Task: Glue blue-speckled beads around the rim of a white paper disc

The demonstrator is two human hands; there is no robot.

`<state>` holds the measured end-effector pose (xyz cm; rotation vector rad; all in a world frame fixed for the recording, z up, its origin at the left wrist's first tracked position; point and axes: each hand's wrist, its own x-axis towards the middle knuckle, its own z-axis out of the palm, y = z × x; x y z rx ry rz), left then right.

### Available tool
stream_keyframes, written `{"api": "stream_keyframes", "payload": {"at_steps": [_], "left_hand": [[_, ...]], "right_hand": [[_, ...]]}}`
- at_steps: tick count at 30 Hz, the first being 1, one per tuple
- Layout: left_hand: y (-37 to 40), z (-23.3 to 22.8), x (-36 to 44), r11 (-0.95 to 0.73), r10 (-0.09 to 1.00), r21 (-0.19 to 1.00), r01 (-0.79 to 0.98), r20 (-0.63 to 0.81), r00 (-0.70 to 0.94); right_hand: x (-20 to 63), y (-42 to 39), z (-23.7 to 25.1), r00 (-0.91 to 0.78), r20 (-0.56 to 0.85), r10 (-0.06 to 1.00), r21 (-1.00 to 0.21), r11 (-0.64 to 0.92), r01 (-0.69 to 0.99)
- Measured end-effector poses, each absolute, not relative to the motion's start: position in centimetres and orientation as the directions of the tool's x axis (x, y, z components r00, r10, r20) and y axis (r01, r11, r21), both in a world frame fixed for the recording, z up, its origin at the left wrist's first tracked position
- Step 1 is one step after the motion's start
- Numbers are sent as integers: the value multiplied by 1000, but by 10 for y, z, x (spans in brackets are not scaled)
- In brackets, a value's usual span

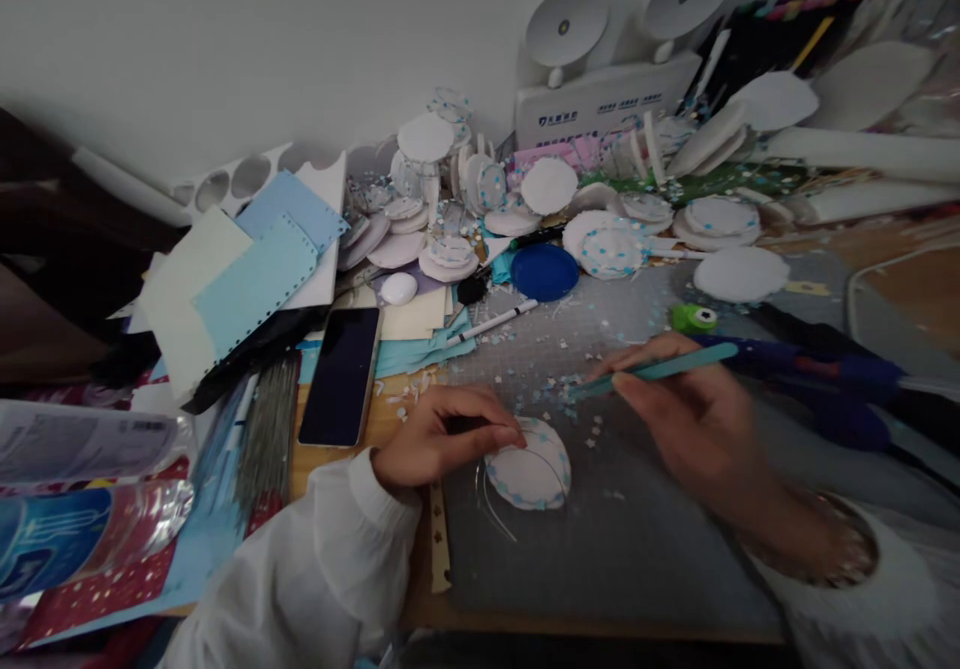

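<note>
My left hand (457, 434) pinches the upper left edge of a round white disc (525, 479) trimmed with small light-blue pieces. A thin wire (495, 519) curves from the disc toward the lower left, and another loop crosses its face. In my right hand (690, 419) is a pair of teal tweezers (675, 364), gripped between thumb and fingers. The tweezers' tips point left, down at a scatter of tiny white and blue paper flowers (564, 389) on the grey cutting mat (600, 549). Whether the tips hold a piece is too small to tell.
Behind the mat are many white decorated discs (611, 246) and a blue round lid (545, 272). A green punch (693, 319) and a dark blue glue gun (817, 369) lie at right. At left are a phone (340, 377), paper sheets (255, 279), wire stems (266, 429) and bottles (82, 534).
</note>
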<state>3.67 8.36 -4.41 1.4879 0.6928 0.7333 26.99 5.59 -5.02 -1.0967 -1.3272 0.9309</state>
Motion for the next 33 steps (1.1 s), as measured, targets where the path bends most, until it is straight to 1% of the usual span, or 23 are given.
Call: {"api": "stream_keyframes", "payload": {"at_steps": [3, 5, 7, 10, 12, 15, 18, 21, 27, 33], "left_hand": [[83, -44, 37, -27, 800, 999, -20, 33, 600], [84, -42, 37, -20, 806, 999, -32, 35, 591], [84, -41, 37, -15, 812, 999, -34, 32, 583], [84, -41, 38, -36, 801, 999, -9, 34, 597], [84, -42, 38, -69, 790, 997, 19, 43, 612], [82, -44, 39, -125, 790, 989, 78, 51, 611], [80, -47, 41, -205, 797, 966, 160, 69, 600], [79, -50, 43, -287, 791, 934, 214, 105, 603], [79, -53, 42, -366, 796, 896, 251, 161, 584], [80, -52, 41, -386, 736, 891, 238, 142, 662]], "right_hand": [[277, 60, -51, 102, 255, 961, -967, 252, 44], [280, 62, -52, 102, 250, 963, -968, 251, 4], [280, 63, -51, 98, 267, 959, -964, 267, 8], [279, 62, -49, 156, 378, 912, -922, 357, 148], [278, 63, -47, 172, 486, 857, -859, 433, 272], [280, 65, -48, 81, 576, 813, -761, 498, 415], [283, 68, -51, -1, 564, 826, -716, 490, 497], [284, 69, -53, -51, 536, 843, -706, 481, 519], [280, 69, -56, -195, 499, 844, -679, 521, 517], [277, 70, -62, -258, 476, 841, -685, 539, 490]]}}
